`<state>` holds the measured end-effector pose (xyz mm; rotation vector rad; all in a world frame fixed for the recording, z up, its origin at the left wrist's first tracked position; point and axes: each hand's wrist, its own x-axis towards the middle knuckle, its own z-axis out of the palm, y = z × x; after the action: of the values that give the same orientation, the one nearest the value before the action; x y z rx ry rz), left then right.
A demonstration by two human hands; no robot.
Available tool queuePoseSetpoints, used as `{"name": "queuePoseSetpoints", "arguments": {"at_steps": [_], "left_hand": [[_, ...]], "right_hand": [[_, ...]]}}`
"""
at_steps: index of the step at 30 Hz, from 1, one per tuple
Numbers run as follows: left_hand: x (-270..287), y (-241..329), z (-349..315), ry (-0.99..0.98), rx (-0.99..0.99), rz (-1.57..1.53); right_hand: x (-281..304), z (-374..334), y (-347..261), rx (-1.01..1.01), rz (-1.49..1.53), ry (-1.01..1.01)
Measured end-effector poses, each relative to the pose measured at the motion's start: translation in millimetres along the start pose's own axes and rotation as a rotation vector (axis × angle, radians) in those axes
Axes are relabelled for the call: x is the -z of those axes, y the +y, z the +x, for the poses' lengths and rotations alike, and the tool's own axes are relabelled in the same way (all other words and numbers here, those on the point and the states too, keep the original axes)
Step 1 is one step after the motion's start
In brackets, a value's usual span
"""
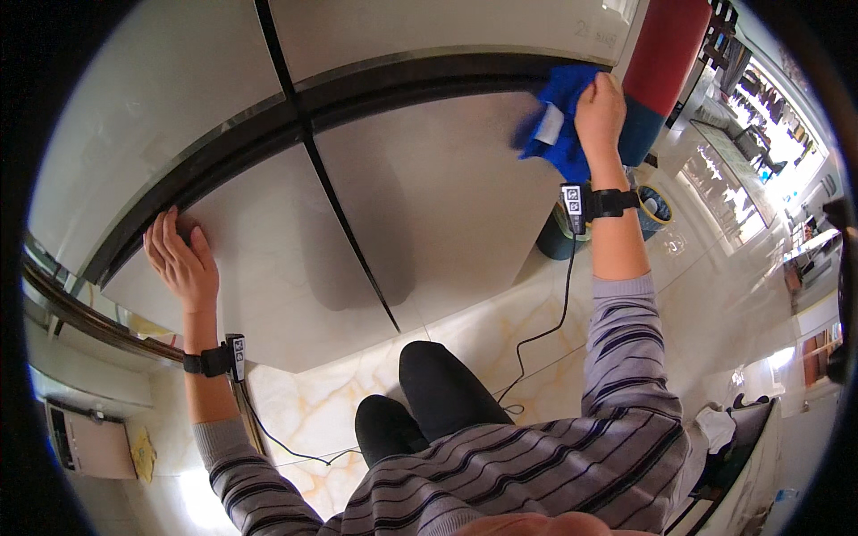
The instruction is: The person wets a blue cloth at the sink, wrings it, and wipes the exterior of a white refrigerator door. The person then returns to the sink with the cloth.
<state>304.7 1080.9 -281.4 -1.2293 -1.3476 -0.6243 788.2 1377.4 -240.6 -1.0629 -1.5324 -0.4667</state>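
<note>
In front of me stands a large grey, glossy cabinet, probably a refrigerator, with a dark recessed band (pixel 384 82) between its upper and lower doors. My right hand (pixel 601 116) grips a crumpled blue cloth (pixel 567 94) with a white patch. The cloth lies against the top right corner of the lower right door (pixel 447 196). My left hand (pixel 183 268) rests with fingers extended on the lower left door (pixel 268 259), close to its upper edge, and holds nothing. Both wrists carry black straps with small devices and cables.
A dark bin (pixel 559 243) stands beside the lower right door, with another lined bin (pixel 657 205) behind my right wrist. A red and dark blue upright object (pixel 666 62) is just right of the cloth. Marbled tiles (pixel 308 406) cover the floor, and a cable (pixel 567 299) hangs from my right wrist.
</note>
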Motion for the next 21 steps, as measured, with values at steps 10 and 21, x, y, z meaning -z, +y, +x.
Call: {"name": "queuePoseSetpoints", "arguments": {"at_steps": [10,21], "left_hand": [[-5.6,-2.3,-3.2,0.003,0.003,0.025],[1.9,-3.2,-0.7,-0.044,-0.019,0.021]], "right_hand": [[-19.7,-44.1,-71.9,0.372,0.213,0.015],[-6.5,-42.7,-59.6,0.530,0.049,0.046]]}}
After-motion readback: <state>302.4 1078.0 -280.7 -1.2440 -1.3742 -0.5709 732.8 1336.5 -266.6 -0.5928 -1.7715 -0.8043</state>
